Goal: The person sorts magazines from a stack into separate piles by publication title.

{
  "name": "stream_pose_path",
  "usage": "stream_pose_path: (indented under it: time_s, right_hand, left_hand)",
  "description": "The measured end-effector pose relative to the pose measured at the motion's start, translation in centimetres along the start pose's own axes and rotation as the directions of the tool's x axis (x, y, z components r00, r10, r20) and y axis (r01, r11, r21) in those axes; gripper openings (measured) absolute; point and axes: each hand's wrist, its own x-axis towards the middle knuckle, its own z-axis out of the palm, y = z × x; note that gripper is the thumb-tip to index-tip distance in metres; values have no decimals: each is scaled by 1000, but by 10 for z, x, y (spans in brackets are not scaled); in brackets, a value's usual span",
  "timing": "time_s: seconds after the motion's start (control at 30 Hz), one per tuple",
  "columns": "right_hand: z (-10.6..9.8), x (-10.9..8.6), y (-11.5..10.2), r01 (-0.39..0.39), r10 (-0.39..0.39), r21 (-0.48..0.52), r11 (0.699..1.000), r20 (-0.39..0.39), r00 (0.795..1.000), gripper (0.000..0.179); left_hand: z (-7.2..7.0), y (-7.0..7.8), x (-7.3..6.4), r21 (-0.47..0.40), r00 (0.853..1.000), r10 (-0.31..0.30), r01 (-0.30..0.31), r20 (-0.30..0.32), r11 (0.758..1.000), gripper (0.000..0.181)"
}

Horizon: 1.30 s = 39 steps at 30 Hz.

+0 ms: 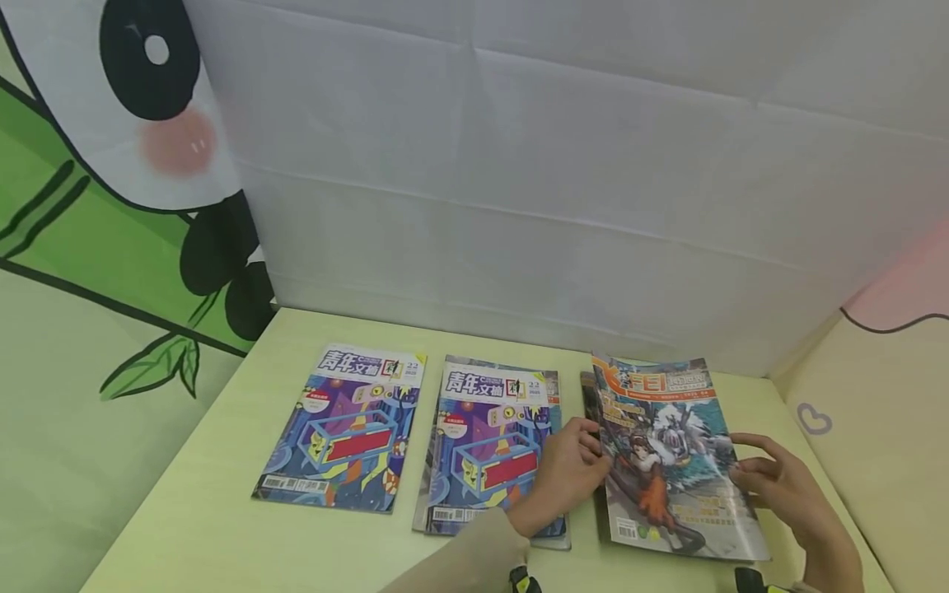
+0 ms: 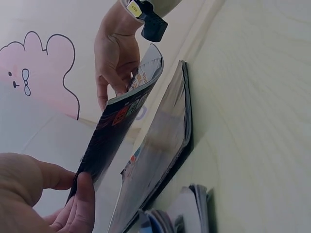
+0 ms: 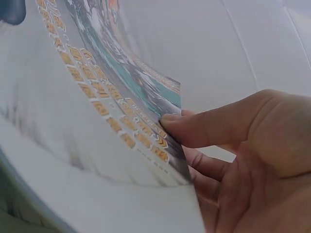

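Note:
My left hand (image 1: 569,471) and right hand (image 1: 789,498) hold a magazine (image 1: 670,461) with an orange FEI title and fantasy artwork by its two side edges. In the left wrist view it hangs tilted above the table, apart from a thick magazine pile (image 2: 163,126) beneath. The left thumb and fingers (image 2: 83,204) pinch its near edge there. The right wrist view shows the right thumb (image 3: 209,124) pressed on the cover, fingers behind, and the cover curving. Left of the left hand lies a stack with a purple-titled magazine (image 1: 485,453) on top.
Another purple-titled magazine (image 1: 341,428) lies at the left of the pale yellow table (image 1: 222,511). A white cloth wall (image 1: 504,181) rises behind the table. Printed cartoon panels stand at both sides, the right panel (image 1: 875,395) close to the right hand.

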Motion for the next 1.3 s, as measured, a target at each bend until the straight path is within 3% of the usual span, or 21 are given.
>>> stream_pose_path:
  time_s: [0.43, 0.63, 1.03, 1.3]
  right_hand:
    - [7, 11, 18, -33, 34, 28, 999, -39, 999, 42]
    - [9, 14, 22, -32, 33, 9, 999, -40, 999, 49]
    - [13, 17, 22, -36, 34, -44, 998, -38, 999, 57]
    - [12, 18, 18, -81, 81, -115, 990, -10, 997, 57]
  left_hand:
    - [19, -7, 7, 113, 998, -47, 52, -46, 992, 40]
    - [22, -12, 9, 131, 997, -67, 72, -41, 989, 40]
    - [19, -15, 10, 113, 995, -103, 104, -11, 988, 43]
    - [12, -12, 9, 106, 995, -97, 94, 24, 990, 41]
